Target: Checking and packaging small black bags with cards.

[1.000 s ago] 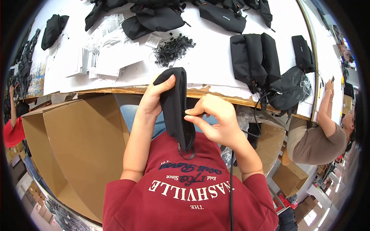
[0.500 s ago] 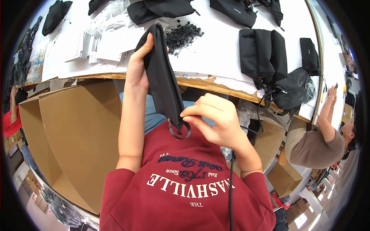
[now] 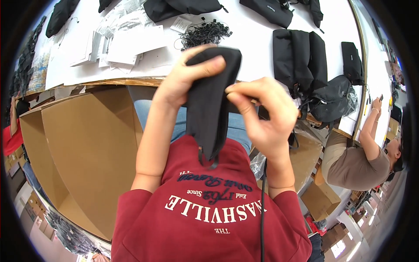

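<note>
A long black fabric pouch (image 3: 205, 98) is held up in front of my shirt, tilted, with a thin black loop (image 3: 213, 165) hanging at its lower end. My left hand (image 3: 192, 72) grips the upper end, thumb across the front and fingers behind. Beside the pouch's right edge, my right hand (image 3: 266, 107) is closed in a pinch, its fingertips at the edge. Whatever small part lies between those fingertips is hidden and blurred. Beyond the pouch, a tangle of thin black cords (image 3: 205, 32) lies on the white table (image 3: 244, 56).
White paper cards (image 3: 135, 43) lie on the table's left part. Several black pouches (image 3: 301, 59) and a black bag (image 3: 331, 100) are at the right. A big open cardboard box (image 3: 87, 157) stands at my left. A co-worker (image 3: 358, 161) sits at the far right.
My left hand has brought the pouch's upper end down and to the right. My pinching right hand has moved from near the loop up along the pouch's edge.
</note>
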The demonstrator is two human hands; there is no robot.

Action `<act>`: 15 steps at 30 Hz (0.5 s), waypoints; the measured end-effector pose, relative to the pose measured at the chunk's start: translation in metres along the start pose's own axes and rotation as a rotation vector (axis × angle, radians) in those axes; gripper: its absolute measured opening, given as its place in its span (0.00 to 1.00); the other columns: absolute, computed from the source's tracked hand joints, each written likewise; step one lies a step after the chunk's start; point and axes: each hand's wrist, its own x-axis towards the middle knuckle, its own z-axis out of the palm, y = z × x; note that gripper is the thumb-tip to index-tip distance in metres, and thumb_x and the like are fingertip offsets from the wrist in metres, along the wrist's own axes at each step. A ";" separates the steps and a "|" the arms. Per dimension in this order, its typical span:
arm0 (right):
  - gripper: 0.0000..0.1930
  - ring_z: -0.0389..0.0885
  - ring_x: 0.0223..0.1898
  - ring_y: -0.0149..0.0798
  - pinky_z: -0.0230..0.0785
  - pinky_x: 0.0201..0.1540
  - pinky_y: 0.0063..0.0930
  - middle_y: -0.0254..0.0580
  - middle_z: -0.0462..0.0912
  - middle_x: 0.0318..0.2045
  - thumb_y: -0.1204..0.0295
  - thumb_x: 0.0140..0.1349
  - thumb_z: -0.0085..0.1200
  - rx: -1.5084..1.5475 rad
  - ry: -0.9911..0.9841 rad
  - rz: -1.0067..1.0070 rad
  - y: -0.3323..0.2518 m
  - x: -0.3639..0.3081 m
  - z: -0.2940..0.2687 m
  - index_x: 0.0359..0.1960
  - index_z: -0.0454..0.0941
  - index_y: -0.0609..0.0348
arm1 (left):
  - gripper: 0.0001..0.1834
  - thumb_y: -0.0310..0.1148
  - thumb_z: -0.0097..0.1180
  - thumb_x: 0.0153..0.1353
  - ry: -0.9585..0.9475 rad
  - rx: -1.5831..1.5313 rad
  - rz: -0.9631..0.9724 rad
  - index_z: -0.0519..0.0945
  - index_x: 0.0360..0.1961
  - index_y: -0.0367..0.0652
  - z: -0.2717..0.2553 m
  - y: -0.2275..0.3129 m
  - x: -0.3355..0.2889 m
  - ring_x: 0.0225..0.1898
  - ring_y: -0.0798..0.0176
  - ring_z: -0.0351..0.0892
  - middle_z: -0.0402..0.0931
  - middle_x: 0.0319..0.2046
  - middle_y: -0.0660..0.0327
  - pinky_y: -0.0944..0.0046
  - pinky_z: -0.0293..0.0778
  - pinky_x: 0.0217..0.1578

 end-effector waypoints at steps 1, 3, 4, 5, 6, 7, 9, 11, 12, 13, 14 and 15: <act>0.07 0.75 0.23 0.37 0.66 0.24 0.27 0.37 0.77 0.21 0.81 0.49 0.64 -0.020 0.026 0.053 -0.001 0.004 0.000 0.29 0.80 0.58 | 0.18 0.38 0.66 0.56 0.007 -0.015 0.012 0.79 0.41 0.37 0.003 -0.009 0.000 0.32 0.73 0.78 0.79 0.33 0.63 0.72 0.75 0.33; 0.06 0.75 0.23 0.36 0.66 0.25 0.26 0.37 0.77 0.22 0.80 0.51 0.63 -0.032 0.046 0.046 -0.001 0.008 -0.006 0.30 0.80 0.59 | 0.17 0.38 0.65 0.57 -0.077 -0.070 -0.049 0.79 0.41 0.38 0.002 -0.012 0.004 0.33 0.73 0.78 0.80 0.33 0.63 0.73 0.75 0.35; 0.05 0.75 0.23 0.36 0.67 0.25 0.26 0.37 0.77 0.23 0.80 0.51 0.62 0.002 -0.032 0.102 -0.003 0.007 -0.009 0.30 0.80 0.59 | 0.16 0.38 0.65 0.57 -0.048 -0.121 -0.047 0.79 0.42 0.38 0.002 -0.013 0.006 0.33 0.73 0.78 0.80 0.33 0.63 0.72 0.75 0.35; 0.05 0.75 0.23 0.35 0.67 0.26 0.26 0.37 0.78 0.24 0.80 0.52 0.62 0.054 -0.117 0.161 -0.002 0.004 -0.009 0.30 0.79 0.59 | 0.16 0.38 0.64 0.58 -0.001 -0.168 -0.049 0.79 0.42 0.38 0.000 -0.014 0.005 0.32 0.73 0.78 0.80 0.33 0.63 0.72 0.75 0.34; 0.05 0.74 0.23 0.36 0.67 0.27 0.27 0.37 0.77 0.24 0.78 0.53 0.62 0.080 -0.196 0.162 -0.002 -0.001 -0.007 0.31 0.79 0.59 | 0.16 0.39 0.63 0.59 0.008 -0.239 -0.040 0.79 0.42 0.39 -0.006 -0.015 0.006 0.31 0.72 0.79 0.80 0.33 0.63 0.72 0.76 0.32; 0.05 0.74 0.23 0.37 0.67 0.28 0.28 0.37 0.76 0.24 0.78 0.52 0.62 0.078 -0.241 0.161 -0.004 -0.004 -0.003 0.30 0.78 0.58 | 0.20 0.44 0.56 0.64 0.082 -0.211 -0.055 0.74 0.43 0.36 -0.010 -0.018 0.007 0.29 0.70 0.76 0.76 0.30 0.61 0.74 0.72 0.29; 0.05 0.75 0.25 0.39 0.67 0.29 0.29 0.37 0.74 0.23 0.78 0.52 0.61 0.079 -0.372 0.169 -0.004 -0.015 -0.002 0.29 0.77 0.58 | 0.18 0.43 0.53 0.67 0.163 -0.309 0.019 0.71 0.41 0.36 -0.018 -0.020 0.011 0.28 0.72 0.67 0.69 0.31 0.63 0.75 0.65 0.25; 0.05 0.74 0.26 0.39 0.66 0.29 0.31 0.38 0.74 0.22 0.78 0.52 0.61 0.117 -0.392 0.183 -0.005 -0.024 0.004 0.29 0.77 0.58 | 0.15 0.40 0.49 0.69 0.132 -0.378 0.076 0.70 0.40 0.36 -0.033 -0.018 0.013 0.28 0.71 0.63 0.67 0.33 0.63 0.74 0.62 0.25; 0.05 0.73 0.26 0.39 0.66 0.29 0.31 0.37 0.74 0.22 0.78 0.52 0.61 0.123 -0.400 0.192 -0.004 -0.027 0.006 0.29 0.77 0.58 | 0.15 0.40 0.49 0.69 0.167 -0.381 0.102 0.70 0.40 0.36 -0.036 -0.017 0.011 0.28 0.70 0.63 0.68 0.34 0.62 0.73 0.63 0.25; 0.05 0.73 0.26 0.39 0.66 0.29 0.31 0.37 0.74 0.22 0.78 0.52 0.61 0.129 -0.408 0.200 -0.004 -0.029 0.007 0.29 0.77 0.57 | 0.15 0.40 0.49 0.69 0.202 -0.383 0.128 0.70 0.41 0.36 -0.038 -0.016 0.009 0.28 0.70 0.63 0.68 0.35 0.61 0.73 0.63 0.26; 0.05 0.73 0.26 0.39 0.66 0.29 0.31 0.37 0.74 0.22 0.78 0.52 0.61 0.130 -0.408 0.203 -0.005 -0.030 0.008 0.29 0.77 0.57 | 0.15 0.39 0.49 0.69 0.398 -0.352 0.075 0.70 0.42 0.36 -0.023 -0.005 0.004 0.30 0.69 0.64 0.69 0.37 0.60 0.72 0.65 0.27; 0.05 0.73 0.26 0.39 0.66 0.29 0.31 0.37 0.74 0.23 0.77 0.52 0.61 0.131 -0.419 0.204 -0.006 -0.031 0.008 0.29 0.77 0.57 | 0.15 0.39 0.49 0.69 0.398 -0.351 0.073 0.70 0.42 0.36 -0.026 -0.008 0.004 0.30 0.69 0.64 0.69 0.37 0.60 0.72 0.65 0.27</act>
